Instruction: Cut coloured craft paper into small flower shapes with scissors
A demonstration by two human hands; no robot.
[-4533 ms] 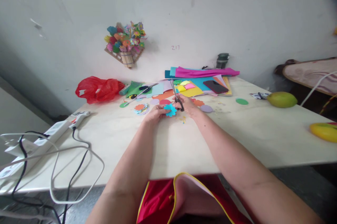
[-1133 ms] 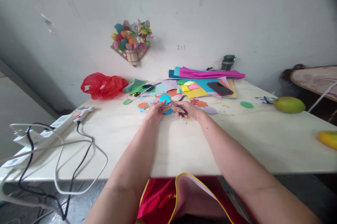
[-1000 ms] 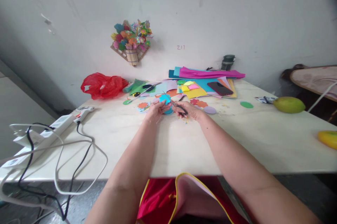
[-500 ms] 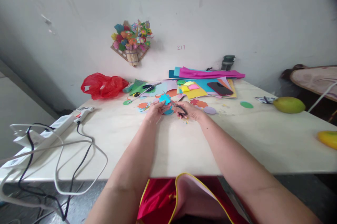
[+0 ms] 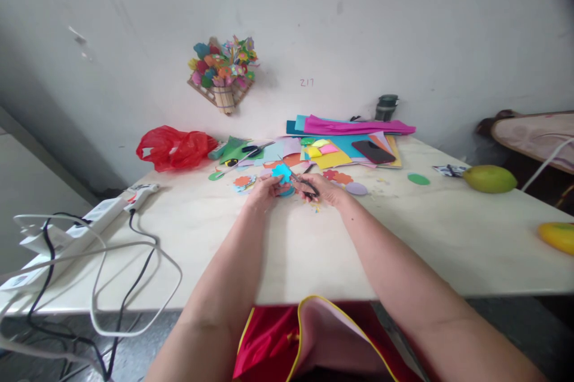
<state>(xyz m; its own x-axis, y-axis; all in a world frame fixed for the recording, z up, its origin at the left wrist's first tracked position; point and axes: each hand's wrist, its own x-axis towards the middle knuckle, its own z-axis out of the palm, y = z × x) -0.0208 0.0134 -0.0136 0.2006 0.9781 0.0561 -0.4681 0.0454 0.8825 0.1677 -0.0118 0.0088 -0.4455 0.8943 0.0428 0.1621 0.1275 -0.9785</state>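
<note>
Pinched in my left hand [image 5: 266, 191] is a blue flower-shaped paper piece [image 5: 282, 173]. My right hand [image 5: 323, 188] grips a pair of dark-handled scissors [image 5: 309, 188], its blades touching or close to the right edge of the blue piece; whether the blades are apart is too small to tell. Just right of my right hand lie orange and red paper flowers [image 5: 343, 179] and a lilac paper circle [image 5: 356, 189]. An orange paper flower [image 5: 242, 181] lies left of my left hand. Small scraps [image 5: 317, 208] are beneath the scissors.
Behind my hands are coloured sheets [image 5: 336, 158], a phone [image 5: 373, 152] and a second pair of scissors [image 5: 252, 149]. A red plastic bag [image 5: 173, 147] is back left, a power strip [image 5: 67, 244] with cables left, and a green mango [image 5: 489, 179] right.
The blue paper flower has turned slightly in my left hand. Both hands stay in nearly the same place, and the whole view has shifted a little.
</note>
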